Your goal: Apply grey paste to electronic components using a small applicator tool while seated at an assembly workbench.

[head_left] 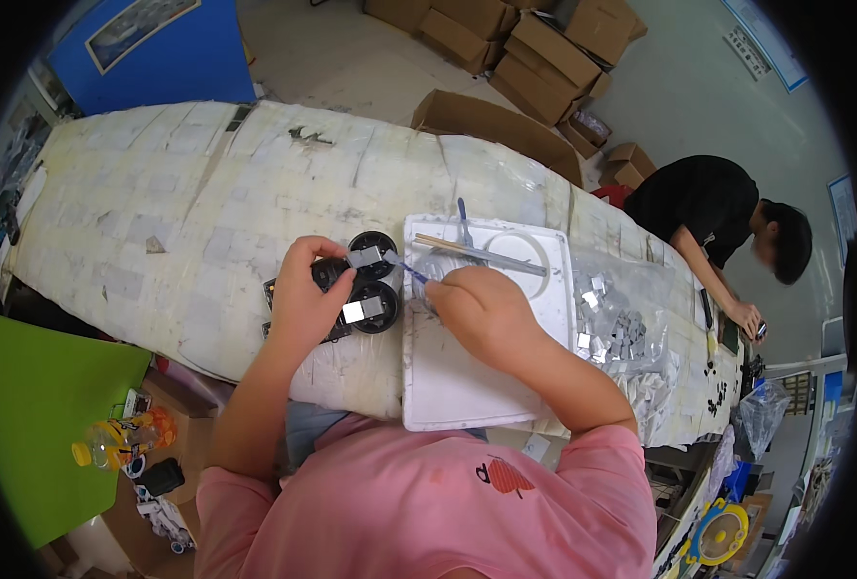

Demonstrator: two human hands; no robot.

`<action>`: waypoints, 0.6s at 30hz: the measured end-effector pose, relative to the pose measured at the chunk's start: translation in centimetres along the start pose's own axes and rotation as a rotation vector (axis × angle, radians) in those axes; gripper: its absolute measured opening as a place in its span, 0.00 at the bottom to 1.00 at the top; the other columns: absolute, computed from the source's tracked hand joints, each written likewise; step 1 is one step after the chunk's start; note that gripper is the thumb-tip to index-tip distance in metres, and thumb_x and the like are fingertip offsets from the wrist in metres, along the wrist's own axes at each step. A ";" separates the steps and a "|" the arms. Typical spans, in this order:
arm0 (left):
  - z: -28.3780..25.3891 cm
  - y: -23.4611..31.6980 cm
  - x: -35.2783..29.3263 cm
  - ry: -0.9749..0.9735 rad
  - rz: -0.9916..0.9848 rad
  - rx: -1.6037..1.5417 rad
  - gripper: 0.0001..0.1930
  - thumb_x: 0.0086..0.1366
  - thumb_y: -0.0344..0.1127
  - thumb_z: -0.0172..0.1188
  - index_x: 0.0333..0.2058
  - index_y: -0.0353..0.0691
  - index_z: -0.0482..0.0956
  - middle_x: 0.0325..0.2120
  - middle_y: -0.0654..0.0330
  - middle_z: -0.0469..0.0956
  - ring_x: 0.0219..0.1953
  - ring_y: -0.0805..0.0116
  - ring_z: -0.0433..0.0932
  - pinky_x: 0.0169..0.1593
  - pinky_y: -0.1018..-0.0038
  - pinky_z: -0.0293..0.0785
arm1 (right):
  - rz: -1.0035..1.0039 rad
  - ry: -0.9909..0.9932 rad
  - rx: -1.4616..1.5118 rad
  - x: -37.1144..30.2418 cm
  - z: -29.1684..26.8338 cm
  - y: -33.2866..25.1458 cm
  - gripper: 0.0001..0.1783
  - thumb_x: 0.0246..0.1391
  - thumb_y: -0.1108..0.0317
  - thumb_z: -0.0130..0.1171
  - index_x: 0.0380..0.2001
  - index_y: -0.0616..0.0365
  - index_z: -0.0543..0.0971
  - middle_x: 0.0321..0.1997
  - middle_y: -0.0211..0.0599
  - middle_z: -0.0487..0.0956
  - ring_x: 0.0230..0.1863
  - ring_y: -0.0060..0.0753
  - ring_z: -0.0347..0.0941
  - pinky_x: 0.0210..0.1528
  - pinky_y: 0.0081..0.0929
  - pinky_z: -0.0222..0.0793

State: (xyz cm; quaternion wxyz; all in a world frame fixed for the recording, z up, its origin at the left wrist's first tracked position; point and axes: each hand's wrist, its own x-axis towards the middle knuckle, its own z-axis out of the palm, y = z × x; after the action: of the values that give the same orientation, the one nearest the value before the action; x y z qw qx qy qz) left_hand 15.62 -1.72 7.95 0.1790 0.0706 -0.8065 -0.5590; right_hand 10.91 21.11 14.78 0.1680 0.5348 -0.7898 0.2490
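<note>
Pink shirt (419,502) of the wearer fills the lower edge of the view; both bare forearms rise from it toward the workbench (158,193).

Left hand (303,299): fingers curled round a black assembly (361,285) made of round black discs, two of them carrying small silver square plates on top. Hand grips the assembly's left side, thumb on its upper part. Assembly rests on the workbench near the front edge, just left of the white tray (448,376).

Right hand (477,309): closed in a pinch on a thin blue-tipped stick (404,267). Stick tip points left, reaching the silver plate on the upper disc. Whether tip and plate touch: cannot tell. Hand hovers over the tray's upper-left part.

White tray: rectangular, shallow, its near edge at the workbench's front edge. At its far end lie a pair of light wooden sticks (467,249), a blue-handled tool (463,222) and a clear ring (525,253).

Right of the tray: clear plastic bag (622,328) holding many small silver squares, some spilled beside it.

Workbench surface: covered in pale, patched taping, worn.

Right end of the workbench: another person in a black shirt (694,198), leaning over, hands at the bench.

Beyond the far edge: stacked cardboard boxes (525,48) on the floor. Lower left, below the bench: orange drink bottle (120,439) beside a green surface (33,415).
</note>
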 end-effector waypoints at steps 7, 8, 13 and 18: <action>1.1 3.1 2.1 -0.132 0.350 0.450 0.09 0.51 0.28 0.64 0.33 0.41 0.78 0.32 0.63 0.77 0.49 0.60 0.70 0.56 0.60 0.57 | 0.059 0.123 -0.036 -0.8 -1.8 0.1 0.14 0.39 0.81 0.65 0.34 0.59 0.77 0.28 0.39 0.76 0.28 0.43 0.73 0.28 0.33 0.69; 1.4 2.8 2.1 -0.119 0.432 0.511 0.08 0.50 0.28 0.64 0.32 0.42 0.79 0.32 0.64 0.77 0.49 0.61 0.70 0.58 0.56 0.54 | 0.084 0.132 -0.041 -1.0 -2.3 0.1 0.14 0.39 0.81 0.65 0.33 0.59 0.77 0.28 0.39 0.76 0.27 0.41 0.73 0.28 0.32 0.69; 1.3 3.1 1.7 -0.103 0.535 0.718 0.07 0.50 0.28 0.64 0.30 0.43 0.81 0.33 0.68 0.78 0.50 0.63 0.70 0.58 0.51 0.51 | 0.287 0.111 0.021 -3.4 -3.6 0.2 0.11 0.42 0.78 0.63 0.31 0.58 0.74 0.29 0.39 0.75 0.28 0.44 0.72 0.29 0.36 0.67; 1.6 3.1 1.1 -0.124 0.539 0.731 0.07 0.55 0.30 0.61 0.34 0.41 0.82 0.40 0.66 0.77 0.53 0.61 0.68 0.59 0.55 0.51 | 0.416 0.068 0.114 -4.9 -4.3 0.0 0.11 0.46 0.79 0.61 0.35 0.61 0.76 0.30 0.41 0.76 0.28 0.46 0.73 0.29 0.36 0.69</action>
State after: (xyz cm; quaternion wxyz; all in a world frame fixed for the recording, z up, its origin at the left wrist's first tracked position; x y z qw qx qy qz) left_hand 14.28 0.49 10.54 0.2325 -0.1169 -0.9497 -0.1742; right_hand 12.75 27.30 15.71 0.1090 0.3605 -0.8615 0.3405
